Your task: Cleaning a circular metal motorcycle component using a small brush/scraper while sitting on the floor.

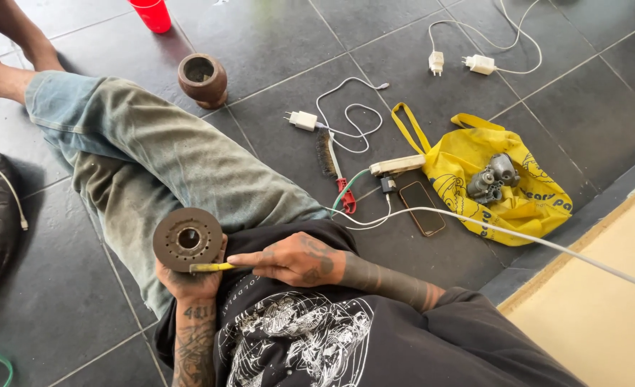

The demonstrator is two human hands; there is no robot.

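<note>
Nearest the camera, against a black printed shirt (296, 337), the left hand (188, 281) is cupped under a round, rusty brown metal disc (187, 239) and closed on its lower edge, holding it upright over the lap. Just to the right, the right hand (292, 259) lies level with the disc's bottom edge, its fingers closed on a small yellow-handled tool (212, 267) whose tip meets the disc's lower rim; the forefinger stretches along the handle. Both hands are close together, nearly touching below the disc.

That disc faces the camera: a thick wheel with a dark central hole, a raised ring around it and small dots spaced round the outer face, all coated in dull brown grime.

Beyond it runs a bent leg in faded grey-green trousers (167, 158). On the dark tiled floor (274, 43) farther off stand a brown round pot (203, 79) and a red plastic cup (151, 14). To the right lie a wire brush with a red handle (335, 172), a white charger with cable (304, 120), a dark phone (422, 208), and a yellow bag (511, 183) carrying a grey metal part (493, 177).
</note>
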